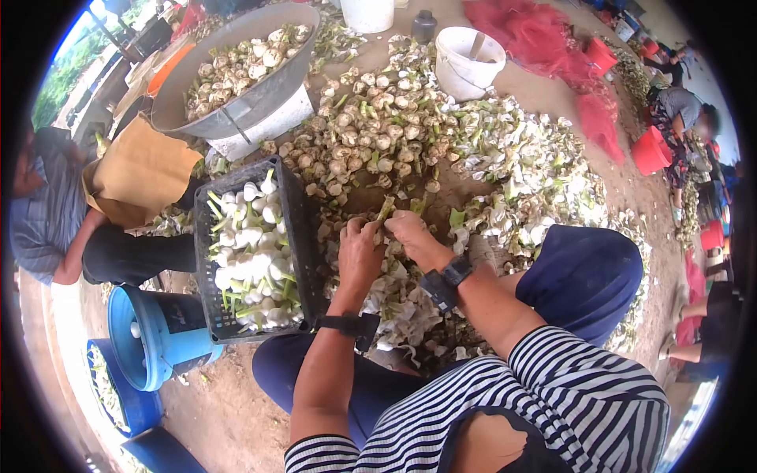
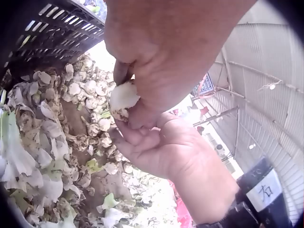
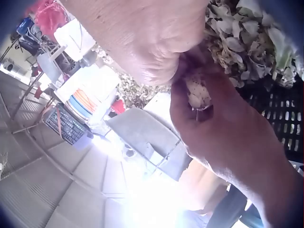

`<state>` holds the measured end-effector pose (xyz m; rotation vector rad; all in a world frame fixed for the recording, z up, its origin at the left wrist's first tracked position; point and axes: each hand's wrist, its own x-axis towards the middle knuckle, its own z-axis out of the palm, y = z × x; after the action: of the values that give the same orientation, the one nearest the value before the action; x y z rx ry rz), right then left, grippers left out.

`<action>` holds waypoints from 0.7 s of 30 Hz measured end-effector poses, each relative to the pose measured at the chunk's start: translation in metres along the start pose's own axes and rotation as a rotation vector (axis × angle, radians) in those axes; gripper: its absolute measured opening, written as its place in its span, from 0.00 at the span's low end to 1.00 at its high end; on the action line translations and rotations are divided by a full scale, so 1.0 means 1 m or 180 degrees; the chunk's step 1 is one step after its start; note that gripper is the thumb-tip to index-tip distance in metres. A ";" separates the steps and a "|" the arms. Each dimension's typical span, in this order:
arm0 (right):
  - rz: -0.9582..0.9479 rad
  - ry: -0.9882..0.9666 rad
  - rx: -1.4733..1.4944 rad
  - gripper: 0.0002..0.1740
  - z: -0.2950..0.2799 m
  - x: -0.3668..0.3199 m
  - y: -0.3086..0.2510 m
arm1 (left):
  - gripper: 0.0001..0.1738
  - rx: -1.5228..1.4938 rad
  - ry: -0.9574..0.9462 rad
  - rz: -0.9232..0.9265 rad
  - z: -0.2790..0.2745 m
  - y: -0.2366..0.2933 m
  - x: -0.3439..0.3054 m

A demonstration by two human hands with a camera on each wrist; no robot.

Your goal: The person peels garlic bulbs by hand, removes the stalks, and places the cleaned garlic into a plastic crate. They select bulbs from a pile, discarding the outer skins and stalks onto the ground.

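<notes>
Both hands meet over the heap in front of the person. My left hand grips a garlic bulb, whose dirt-specked end shows between thumb and fingers in the right wrist view. Close against it, my right hand has its fingers curled in and pinches at the same bulb. A pale flap of garlic skin stands out beside the left fingers. The green-brown stalk pokes up between the hands in the head view. Left of the left hand stands a black crate of clean white garlic bulbs with green stems.
Unpeeled garlic lies piled ahead, with loose skins to the right. A grey metal tub of bulbs and a white bucket stand beyond. Blue buckets are at left. Another person sits beyond the crate.
</notes>
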<state>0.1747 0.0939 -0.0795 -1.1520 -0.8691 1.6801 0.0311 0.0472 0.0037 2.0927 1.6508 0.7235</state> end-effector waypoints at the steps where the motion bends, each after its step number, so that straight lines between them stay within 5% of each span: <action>1: -0.0079 0.0062 0.0123 0.05 0.002 -0.002 0.001 | 0.24 0.0092 0.0092 0.0180 -0.001 0.000 -0.001; 2: -0.0158 0.0118 0.0251 0.06 0.004 -0.003 0.002 | 0.24 0.0191 0.0186 0.0359 -0.003 -0.002 -0.002; 6: -0.0481 0.0058 0.0020 0.04 0.005 -0.001 -0.003 | 0.16 -0.3780 -0.0141 -0.1627 -0.009 -0.024 0.008; 9: -0.0705 -0.0090 0.0181 0.08 0.032 -0.027 -0.033 | 0.17 -0.4902 -0.0173 -0.1690 -0.025 -0.027 0.004; 15: 0.0300 -0.0518 0.1274 0.16 0.038 -0.047 -0.071 | 0.21 -0.4298 -0.0097 -0.1384 -0.024 -0.018 0.003; 19: 0.0153 -0.0596 0.0800 0.15 0.035 -0.035 -0.063 | 0.30 -0.4274 -0.0041 -0.1133 -0.024 -0.011 0.000; 21: 0.0003 -0.0596 0.0565 0.14 0.034 -0.034 -0.063 | 0.26 -0.4687 0.0045 -0.1347 -0.019 -0.023 0.001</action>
<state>0.1656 0.0819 -0.0016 -0.8863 -0.8144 1.8475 0.0018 0.0535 0.0061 0.6662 0.8882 1.2252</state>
